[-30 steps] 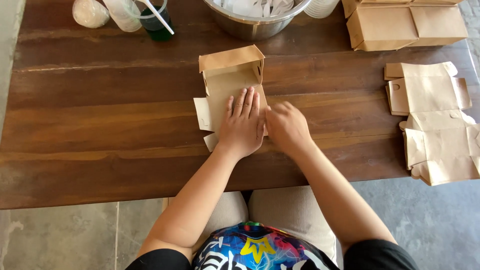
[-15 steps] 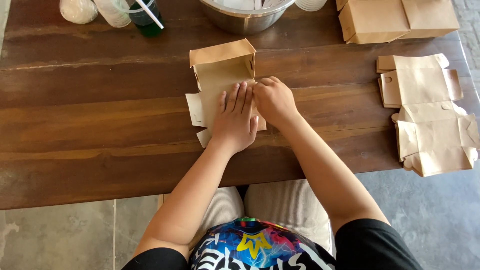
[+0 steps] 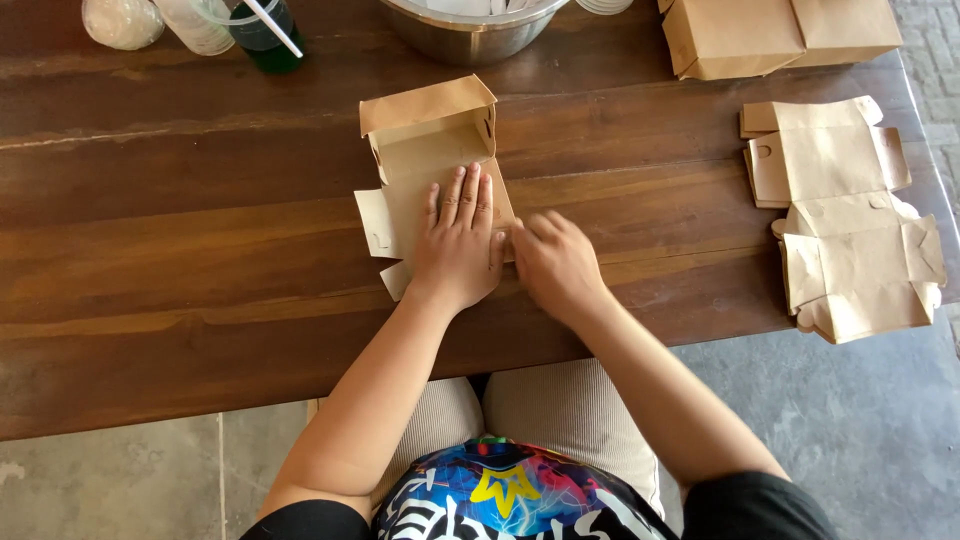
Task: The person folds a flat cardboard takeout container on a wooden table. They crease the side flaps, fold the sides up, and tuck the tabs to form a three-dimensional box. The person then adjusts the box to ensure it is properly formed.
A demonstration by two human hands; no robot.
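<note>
Far left, a plastic cup of green drink with a straw (image 3: 262, 30) stood untouched. On the dark wooden table (image 3: 150, 250), the left hand (image 3: 458, 245) stayed pressed flat, fingers spread, on the half-folded brown cardboard box (image 3: 430, 150). The right hand (image 3: 555, 262) had dropped back beside it, fingers loosely curled, gripping nothing: that side flap looked creased. Flat brown box blanks (image 3: 845, 215) waited far right.

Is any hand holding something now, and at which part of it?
No grip: the left hand presses flat on the kraft box blank's near panel; the right hand touches its right edge.
</note>
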